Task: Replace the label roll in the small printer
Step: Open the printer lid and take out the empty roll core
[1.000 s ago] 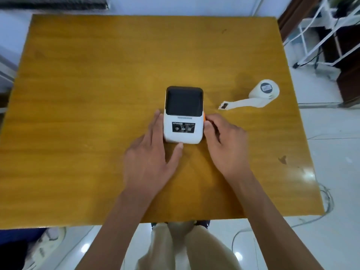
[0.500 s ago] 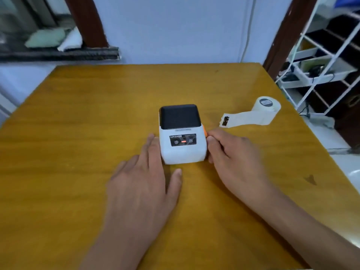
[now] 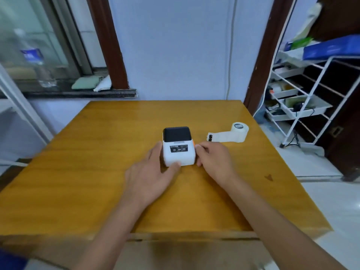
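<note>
One printer, two hands flanking, one label roll

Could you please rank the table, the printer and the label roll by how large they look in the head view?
1. Table
2. Printer
3. Label roll; its loose strip makes it look nearly printer-wide, and it lies slightly farther away.

1 printer, 1 label roll, 2 hands

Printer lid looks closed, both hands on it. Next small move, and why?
Probably press the orange tab with the right hand while the left hand steadies the printer: its dark lid is shut, and the label roll waits on the table.
</note>
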`<state>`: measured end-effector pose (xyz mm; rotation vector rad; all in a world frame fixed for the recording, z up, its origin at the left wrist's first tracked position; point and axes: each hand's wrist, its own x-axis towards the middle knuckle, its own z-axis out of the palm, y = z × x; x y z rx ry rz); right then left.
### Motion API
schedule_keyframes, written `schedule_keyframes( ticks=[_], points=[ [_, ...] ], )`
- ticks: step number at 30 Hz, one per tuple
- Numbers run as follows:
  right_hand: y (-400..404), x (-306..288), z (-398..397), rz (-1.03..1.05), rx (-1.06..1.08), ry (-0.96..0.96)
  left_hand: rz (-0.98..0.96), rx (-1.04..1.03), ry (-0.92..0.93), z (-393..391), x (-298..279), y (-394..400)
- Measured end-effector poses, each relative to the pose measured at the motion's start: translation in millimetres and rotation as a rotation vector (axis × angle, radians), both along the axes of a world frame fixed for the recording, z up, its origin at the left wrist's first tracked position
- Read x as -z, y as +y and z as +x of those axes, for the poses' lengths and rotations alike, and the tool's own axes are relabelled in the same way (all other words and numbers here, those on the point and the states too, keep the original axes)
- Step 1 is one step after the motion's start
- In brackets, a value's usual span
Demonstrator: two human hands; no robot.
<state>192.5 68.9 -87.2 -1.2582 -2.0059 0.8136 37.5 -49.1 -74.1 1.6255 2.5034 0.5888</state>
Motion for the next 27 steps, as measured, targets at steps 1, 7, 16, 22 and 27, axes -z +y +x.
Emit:
schedule_keyframes(
  ticks=[1,7,16,22,27],
  points=[
    [-1,-2,0,-0.013,0.015,0.028,-0.012,0.004,-0.030,-1,-2,2],
    [-9,-8,4,-0.016,0.092,0.086,-0.004,0.076,0.006,-1,-1,27],
    [-7,8,-1,-0.024,0.135,0.094,0.084,0.083,0.176,4,24,17],
    [-8,7,1,-0.017,0.121,0.083,0.075,0.066,0.240,8,20,11],
    [-10,6,1,0.013,0.129,0.074,0.080,0.070,0.260,8,20,7]
  ],
)
